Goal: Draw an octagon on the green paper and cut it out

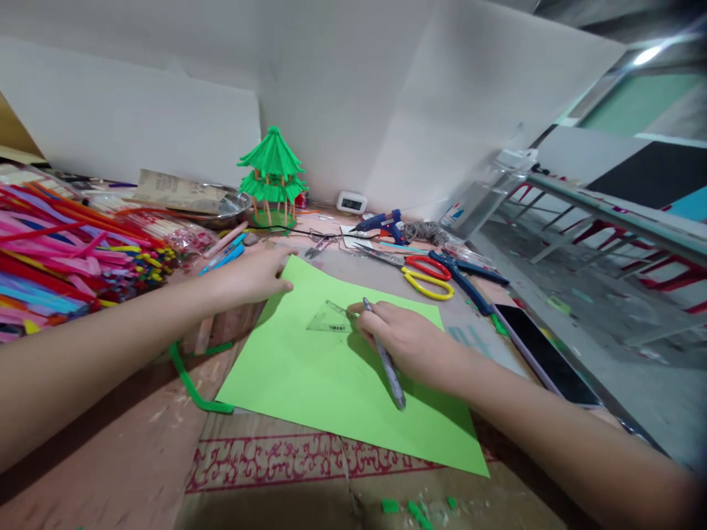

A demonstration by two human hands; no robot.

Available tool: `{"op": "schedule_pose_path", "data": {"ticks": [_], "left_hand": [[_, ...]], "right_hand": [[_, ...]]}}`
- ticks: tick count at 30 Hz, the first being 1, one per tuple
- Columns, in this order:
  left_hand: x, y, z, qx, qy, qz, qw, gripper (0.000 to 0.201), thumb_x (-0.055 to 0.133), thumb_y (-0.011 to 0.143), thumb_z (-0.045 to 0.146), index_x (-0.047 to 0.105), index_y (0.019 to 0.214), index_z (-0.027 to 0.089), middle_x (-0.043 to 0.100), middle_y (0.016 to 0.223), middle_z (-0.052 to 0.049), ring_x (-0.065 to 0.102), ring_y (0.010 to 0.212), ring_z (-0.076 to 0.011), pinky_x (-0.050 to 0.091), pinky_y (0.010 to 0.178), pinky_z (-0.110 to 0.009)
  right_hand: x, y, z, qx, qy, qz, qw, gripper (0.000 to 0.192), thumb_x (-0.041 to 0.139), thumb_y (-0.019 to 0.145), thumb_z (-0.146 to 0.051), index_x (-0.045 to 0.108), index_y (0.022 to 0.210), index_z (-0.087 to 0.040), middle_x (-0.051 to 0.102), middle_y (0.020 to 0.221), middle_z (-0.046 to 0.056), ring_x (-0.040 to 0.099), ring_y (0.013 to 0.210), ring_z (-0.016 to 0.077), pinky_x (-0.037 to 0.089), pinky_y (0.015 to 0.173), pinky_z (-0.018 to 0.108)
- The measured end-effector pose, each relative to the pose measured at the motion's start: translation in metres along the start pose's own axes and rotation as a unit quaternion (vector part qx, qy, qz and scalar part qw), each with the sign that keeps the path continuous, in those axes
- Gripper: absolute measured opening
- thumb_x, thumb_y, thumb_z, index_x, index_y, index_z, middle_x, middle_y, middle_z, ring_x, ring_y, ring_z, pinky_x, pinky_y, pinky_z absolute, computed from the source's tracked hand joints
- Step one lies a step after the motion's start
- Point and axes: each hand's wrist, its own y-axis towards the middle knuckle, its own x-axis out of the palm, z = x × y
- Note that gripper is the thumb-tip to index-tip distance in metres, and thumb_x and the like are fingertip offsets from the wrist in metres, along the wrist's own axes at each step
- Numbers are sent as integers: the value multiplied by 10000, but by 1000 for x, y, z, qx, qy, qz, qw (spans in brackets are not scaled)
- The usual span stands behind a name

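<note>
A sheet of light green paper [287, 375] lies on the worktop in front of me. My left hand [259, 278] is at its far left corner, the thumb on top and the fingers at the edge, gripping it. On the paper rests a small clear set square [325, 320] with dark markings. My right hand [401, 338] is closed on a grey pen [391, 372], which slants under the palm with its thicker end toward me. The right fingertips touch or nearly touch the right end of the set square. Some of those fingers are hidden.
Bundles of coloured pipe cleaners [71, 254] lie left. Behind stand a green pagoda model [272, 177], a small clock [352, 202] and a blue glue gun [381, 223]. Scissors [428, 280], pliers [467, 283] and a phone [546, 353] lie right. A bent green pipe cleaner [191, 390] lies beside the paper.
</note>
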Motion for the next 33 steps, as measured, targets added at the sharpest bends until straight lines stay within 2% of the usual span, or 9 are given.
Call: {"op": "schedule_pose_path", "data": {"ticks": [4,8,13,16,20,24,26,30,33], "left_hand": [[7,9,7,-1,-6,22,1000,347,669,1001,390,637,1279,185,650,1302,-99,663,1125,-267,574,959,-495],[16,39,26,53,-30,16,998,348,663,1004,396,637,1278,182,651,1297,-97,666,1118,-266,581,946,-484],[24,79,50,150,-49,-47,986,316,668,1004,391,656,1236,177,674,1241,-83,687,1046,-243,603,893,-443],[26,86,60,190,-44,-42,980,322,668,1003,380,650,1259,185,663,1281,-91,678,1087,-253,593,927,-464],[25,56,61,208,-25,24,978,378,665,1003,352,606,1346,206,568,1450,-120,593,1271,-303,516,1055,-552],[20,-3,54,258,3,-22,966,159,657,997,300,696,1090,177,652,1295,-87,635,1183,-263,535,1019,-491],[22,-30,55,270,16,-41,962,223,679,975,327,692,1179,239,634,1346,-87,638,1199,-254,533,1031,-421],[40,-59,63,237,82,-19,968,292,604,1004,308,663,1275,214,651,1265,-147,658,1124,-335,563,938,-497],[60,-66,65,228,124,-11,966,364,551,1003,214,609,1360,173,666,1233,-146,699,979,-280,591,816,-400]], "right_hand": [[8,1,-5,-5,26,4,1000,104,473,1039,-163,530,962,-205,682,923,112,607,865,245,453,748,335],[9,-2,-18,-14,76,-3,997,32,560,1026,-216,542,1047,-201,690,906,76,642,851,229,493,750,328],[2,-3,-24,-31,87,-12,996,184,700,974,-264,533,1022,-204,695,1305,171,636,996,278,512,854,415],[2,-3,-18,1,110,-15,994,265,763,935,-280,518,1007,-209,627,1447,171,597,1142,314,509,923,451],[1,-5,-7,29,170,-23,985,189,692,967,-223,507,1000,-219,625,1440,154,592,1190,293,503,969,448],[1,0,14,88,240,23,967,195,660,980,-296,477,967,-230,694,1291,143,668,1058,262,522,873,421],[5,6,28,127,308,77,940,234,647,981,-359,454,936,-235,724,1186,125,691,940,225,533,780,370],[21,19,47,171,374,155,899,287,622,983,-430,430,888,-238,744,1018,97,628,691,158,507,631,305],[31,21,48,178,378,171,892,295,610,992,-459,449,891,-234,744,993,90,611,654,148,498,601,292]]}}
